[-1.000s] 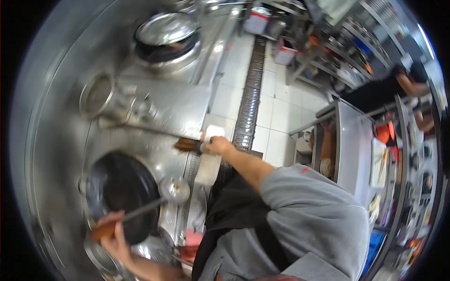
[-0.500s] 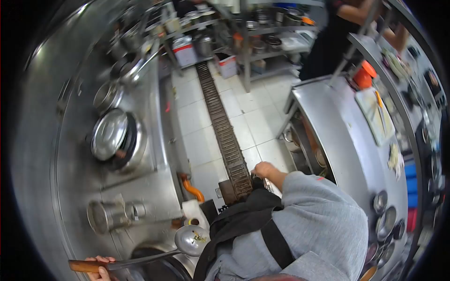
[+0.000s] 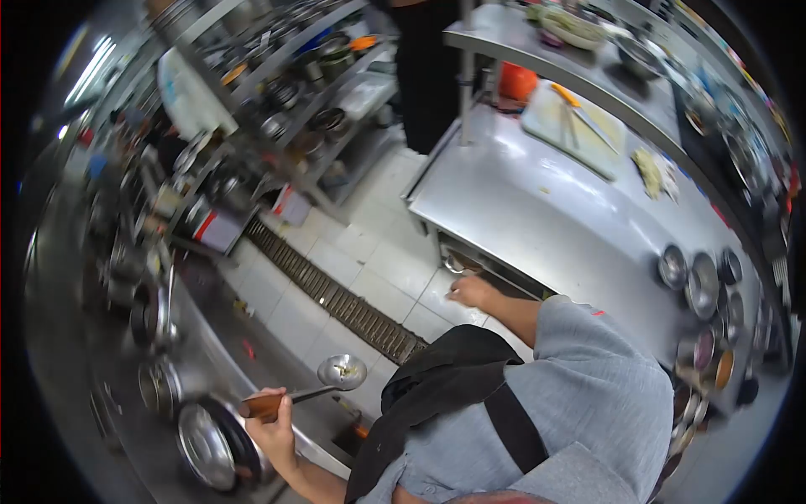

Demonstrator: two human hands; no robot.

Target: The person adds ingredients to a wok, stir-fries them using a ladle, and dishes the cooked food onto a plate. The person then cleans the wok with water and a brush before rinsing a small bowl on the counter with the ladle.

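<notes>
My left hand is wrapped round the wooden handle of a metal ladle. The ladle's round bowl points right over the floor, with small yellowish-green bits inside. My right hand hangs over the floor tiles near the front edge of the steel worktable. Its fingers are loosely bent and slightly apart, and nothing shows in them. Below my left hand, a pot with a shiny metal lid stands on the left-hand counter.
On the worktable lie a cutting board with an orange-handled knife, a crumpled cloth and several metal bowls. A drain grate crosses the tiled floor. A person in dark clothes stands behind the table. Crowded shelves fill the back.
My view has turned right toward the worktable. The ladle and my left hand have come up from the stove side and now hang over the aisle. My right hand stays low.
</notes>
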